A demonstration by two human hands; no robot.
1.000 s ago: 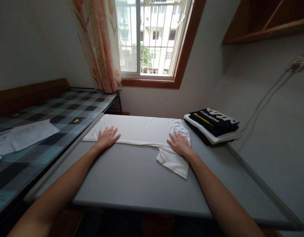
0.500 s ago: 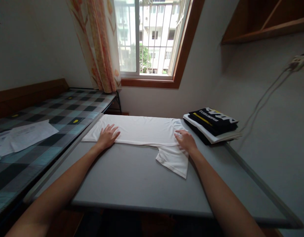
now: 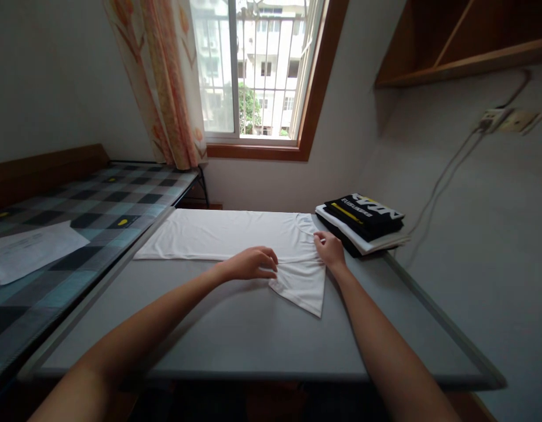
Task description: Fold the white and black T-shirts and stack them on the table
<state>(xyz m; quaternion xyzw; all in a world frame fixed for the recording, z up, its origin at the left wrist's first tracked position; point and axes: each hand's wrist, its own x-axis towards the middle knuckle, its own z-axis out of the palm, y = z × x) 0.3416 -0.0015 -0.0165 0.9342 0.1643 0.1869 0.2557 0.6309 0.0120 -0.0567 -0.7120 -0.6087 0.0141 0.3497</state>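
Note:
A white T-shirt (image 3: 218, 234) lies folded lengthwise across the grey table, one short sleeve (image 3: 301, 287) sticking out toward me. My left hand (image 3: 253, 262) is over the shirt's near edge beside that sleeve. Its fingers are apart and bent, and nothing shows between them. At the shirt's right end, by the neckline, my right hand (image 3: 330, 249) has its fingers curled in and pinches the cloth, which is creased there. The fingertips of the right hand are partly hidden against the fabric.
To the right of the shirt stands a stack of folded clothes (image 3: 363, 220), black on top. The grey table (image 3: 200, 340) has a raised edge. A checked mattress (image 3: 77, 217) with paper sheets (image 3: 37, 249) adjoins it on the left. A shelf (image 3: 456, 58) hangs upper right.
My left hand has left the shirt's left part and moved right, to near the sleeve. My right hand stays at the neckline end, its fingers now curled in on the cloth. The view has shifted slightly.

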